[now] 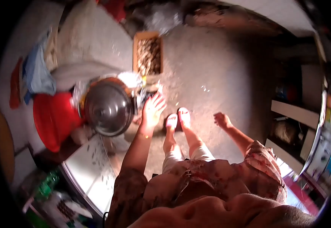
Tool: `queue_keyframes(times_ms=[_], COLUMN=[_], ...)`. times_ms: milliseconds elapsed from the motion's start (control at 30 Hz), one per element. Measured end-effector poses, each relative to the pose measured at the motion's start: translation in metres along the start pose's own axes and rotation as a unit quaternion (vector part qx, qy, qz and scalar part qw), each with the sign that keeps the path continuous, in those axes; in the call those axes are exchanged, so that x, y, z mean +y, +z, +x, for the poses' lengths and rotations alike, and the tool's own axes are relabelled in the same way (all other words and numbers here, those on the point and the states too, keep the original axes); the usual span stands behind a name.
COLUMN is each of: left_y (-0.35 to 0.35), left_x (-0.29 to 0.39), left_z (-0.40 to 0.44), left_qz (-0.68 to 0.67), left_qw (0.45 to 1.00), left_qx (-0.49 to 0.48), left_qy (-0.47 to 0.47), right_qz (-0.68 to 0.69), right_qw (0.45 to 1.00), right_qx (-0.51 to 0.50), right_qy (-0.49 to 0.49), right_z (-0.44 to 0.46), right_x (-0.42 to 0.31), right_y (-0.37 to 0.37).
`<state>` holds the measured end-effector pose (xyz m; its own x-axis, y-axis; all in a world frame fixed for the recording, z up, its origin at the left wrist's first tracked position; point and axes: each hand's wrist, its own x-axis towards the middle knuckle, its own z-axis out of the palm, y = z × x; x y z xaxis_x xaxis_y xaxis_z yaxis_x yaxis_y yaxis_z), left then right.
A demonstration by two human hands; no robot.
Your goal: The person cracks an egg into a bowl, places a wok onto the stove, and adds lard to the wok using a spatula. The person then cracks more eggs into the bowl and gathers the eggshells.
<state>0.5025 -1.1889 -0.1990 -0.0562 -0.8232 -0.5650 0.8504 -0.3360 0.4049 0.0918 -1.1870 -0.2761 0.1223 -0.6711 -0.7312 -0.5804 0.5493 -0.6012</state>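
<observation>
My left hand [153, 110] is stretched out with fingers spread and nothing in it, a thin bracelet on the wrist. Just left of it is a large dark domed lid [108, 110] with a small knob, on what looks like a pot or cooker mostly hidden beneath. A dark handle-like part [140, 99] lies between the lid and my left hand. My right hand [222, 120] hangs in the air over the floor, holding nothing, with its fingers loosely bent and apart. My feet, in pink sandals [183, 111], stand between the hands.
A cardboard box [161, 53] of brown pieces sits on the floor ahead. Left are a red basin [55, 119], a blue cloth [39, 70] and a white panel [91, 167]. Shelving with a white drawer front [294, 113] stands right; clear plastic [163, 19] lies at the back.
</observation>
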Motion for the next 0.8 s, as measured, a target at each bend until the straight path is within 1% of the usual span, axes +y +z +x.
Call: queue_keyframes(times_ms=[67, 133, 200, 267, 300, 333, 400, 433, 467, 533, 600, 700, 733, 800], left_y=[0.013, 0.02, 0.026, 0.034, 0.04, 0.048, 0.073, 0.09, 0.111, 0.143, 0.191, 0.261, 0.29, 0.34], left_x=[0.008, 0.011, 0.012, 0.011, 0.009, 0.006, -0.003, -0.012, -0.025, -0.059, -0.095, -0.163, -0.189, -0.243], left_z=[-0.015, -0.029, -0.038, -0.044, -0.05, -0.052, -0.055, -0.054, -0.054, -0.046, -0.037, -0.018, -0.017, -0.017], left_qz=[0.005, 0.032, 0.055, 0.078, 0.093, 0.11, 0.138, 0.158, 0.176, 0.2, 0.241, 0.24, 0.235, 0.237], left_qw=[0.999, 0.997, 0.993, 0.985, 0.982, 0.978, 0.971, 0.965, 0.959, 0.955, 0.945, 0.944, 0.945, 0.944], left_qx=[0.011, 0.031, 0.057, 0.077, 0.081, 0.085, 0.082, 0.101, 0.121, 0.092, 0.069, -0.004, -0.026, -0.041], left_qy=[-0.03, -0.059, -0.089, -0.13, -0.144, -0.157, -0.18, -0.186, -0.189, -0.199, -0.211, -0.226, -0.226, -0.225], right_qz=[0.01, 0.073, 0.13, 0.168, 0.193, 0.194, 0.22, 0.248, 0.274, 0.362, 0.447, 0.52, 0.536, 0.566], right_qw=[0.997, 0.989, 0.979, 0.965, 0.951, 0.945, 0.923, 0.909, 0.895, 0.855, 0.807, 0.745, 0.734, 0.713], right_qx=[0.048, 0.099, 0.13, 0.17, 0.196, 0.216, 0.259, 0.276, 0.29, 0.317, 0.349, 0.38, 0.385, 0.389], right_qy=[0.064, 0.078, 0.087, 0.105, 0.144, 0.149, 0.18, 0.191, 0.201, 0.194, 0.163, 0.171, 0.16, 0.141], right_z=[-0.069, -0.131, -0.191, -0.24, -0.267, -0.296, -0.337, -0.355, -0.372, -0.396, -0.409, -0.428, -0.432, -0.442], right_x=[-0.011, 0.001, 0.026, 0.061, 0.069, 0.077, 0.11, 0.123, 0.136, 0.174, 0.22, 0.262, 0.282, 0.323], right_y=[-0.033, -0.057, -0.074, -0.08, -0.079, -0.077, -0.064, -0.058, -0.053, -0.04, -0.028, -0.039, -0.047, -0.066])
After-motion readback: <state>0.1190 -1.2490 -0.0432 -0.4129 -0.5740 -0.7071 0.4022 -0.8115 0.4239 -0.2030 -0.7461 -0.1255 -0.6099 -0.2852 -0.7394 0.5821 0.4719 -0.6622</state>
